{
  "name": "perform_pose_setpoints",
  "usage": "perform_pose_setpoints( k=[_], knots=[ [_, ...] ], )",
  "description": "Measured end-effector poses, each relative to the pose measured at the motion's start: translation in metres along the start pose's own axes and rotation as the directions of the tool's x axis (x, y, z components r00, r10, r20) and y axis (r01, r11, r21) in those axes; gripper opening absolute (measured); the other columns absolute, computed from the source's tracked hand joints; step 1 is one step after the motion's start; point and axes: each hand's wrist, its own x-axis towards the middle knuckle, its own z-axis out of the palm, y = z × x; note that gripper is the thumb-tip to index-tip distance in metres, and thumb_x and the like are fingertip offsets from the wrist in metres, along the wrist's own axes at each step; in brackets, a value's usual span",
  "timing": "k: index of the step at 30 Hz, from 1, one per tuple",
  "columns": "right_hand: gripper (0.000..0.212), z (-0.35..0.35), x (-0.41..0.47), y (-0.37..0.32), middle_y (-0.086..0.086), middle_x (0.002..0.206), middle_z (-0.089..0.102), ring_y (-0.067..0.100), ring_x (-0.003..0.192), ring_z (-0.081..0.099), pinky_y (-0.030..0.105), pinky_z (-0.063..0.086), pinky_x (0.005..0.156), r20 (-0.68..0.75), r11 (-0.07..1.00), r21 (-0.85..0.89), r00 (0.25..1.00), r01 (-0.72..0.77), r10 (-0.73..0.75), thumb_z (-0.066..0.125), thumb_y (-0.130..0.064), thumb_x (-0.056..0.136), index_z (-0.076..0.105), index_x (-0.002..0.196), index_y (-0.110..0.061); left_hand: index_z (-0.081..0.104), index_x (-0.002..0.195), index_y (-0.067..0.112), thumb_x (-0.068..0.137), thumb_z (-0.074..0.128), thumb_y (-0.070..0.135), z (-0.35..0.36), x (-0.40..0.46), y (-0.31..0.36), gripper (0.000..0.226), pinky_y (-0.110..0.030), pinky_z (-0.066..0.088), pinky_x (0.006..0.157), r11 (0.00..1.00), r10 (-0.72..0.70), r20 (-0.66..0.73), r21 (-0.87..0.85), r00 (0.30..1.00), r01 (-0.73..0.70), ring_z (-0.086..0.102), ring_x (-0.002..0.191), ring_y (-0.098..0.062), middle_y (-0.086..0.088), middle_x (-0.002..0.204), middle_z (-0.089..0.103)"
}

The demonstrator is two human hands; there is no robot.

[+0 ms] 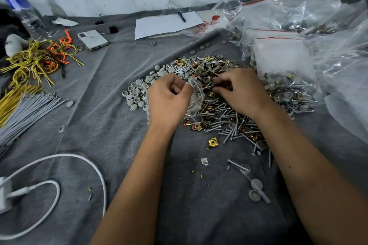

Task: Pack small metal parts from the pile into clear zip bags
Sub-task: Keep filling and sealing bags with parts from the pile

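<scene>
Presently the left hand (pixel 169 95) pinches the mouth of a small clear zip bag (pixel 196 97) over the pile of screws, clips and grey caps (pixel 219 89) on the grey cloth (pixel 99 125). Right hand (pixel 237 89) is beside the bag, fingers curled, pinching small parts from the pile.

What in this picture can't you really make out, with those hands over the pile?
Head view, the only one:
- Right hand: its curled fingers hide whatever they pinch from the pile.
- Clear zip bag: the left hand covers much of it, so the contents are unclear.
- Paper sheet: any writing is too small to read.
- Water bottle: its top is cut off by the frame edge.
</scene>
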Motion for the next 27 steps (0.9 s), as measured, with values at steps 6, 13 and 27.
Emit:
perform_pose_setpoints(
  k=[6, 13, 27],
  knots=[
    [0.019, 0.006, 0.004, -0.008, -0.001, 0.105, 0.059, 0.015, 0.089, 0.054, 0.031, 0.045, 0.076, 0.104, 0.981, -0.193, 0.993, -0.037, 0.058, 0.078, -0.041, 0.088, 0.076, 0.1, -0.026, 0.06, 0.068, 0.017, 0.086, 0.07, 0.007, -0.002, 0.0, 0.001, 0.023, -0.022, 0.038, 0.05, 0.999, 0.036, -0.005, -0.039, 0.999, -0.036, 0.043, 0.049, -0.007, 0.007, 0.052, 0.051],
    [0.01, 0.006, 0.0, -0.007, -0.01, 0.096, 0.061, 0.013, 0.093, 0.062, 0.027, 0.048, 0.081, 0.143, 1.0, 0.023, 0.99, -0.021, 0.017, 0.076, -0.019, 0.091, 0.069, 0.097, -0.023, 0.061, 0.069, 0.013, 0.085, 0.069, 0.003, -0.003, 0.002, -0.003, 0.021, -0.017, 0.036, 0.049, 0.992, 0.029, -0.019, -0.122, 0.999, -0.031, 0.043, 0.049, -0.005, 0.009, 0.053, 0.05],
    [0.017, -0.002, -0.001, -0.026, -0.006, 0.089, 0.071, 0.003, 0.081, 0.063, 0.018, 0.049, 0.075, -0.035, 0.922, 0.265, 0.958, 0.282, -0.283, 0.086, -0.017, 0.081, 0.082, 0.098, -0.016, 0.065, 0.066, 0.017, 0.081, 0.069, 0.017, -0.001, 0.004, -0.008, 0.015, -0.03, 0.036, 0.057, 0.974, -0.067, 0.065, -0.214, 0.996, 0.08, 0.044, 0.054, -0.019, -0.002, 0.056, 0.053]
  ],
)
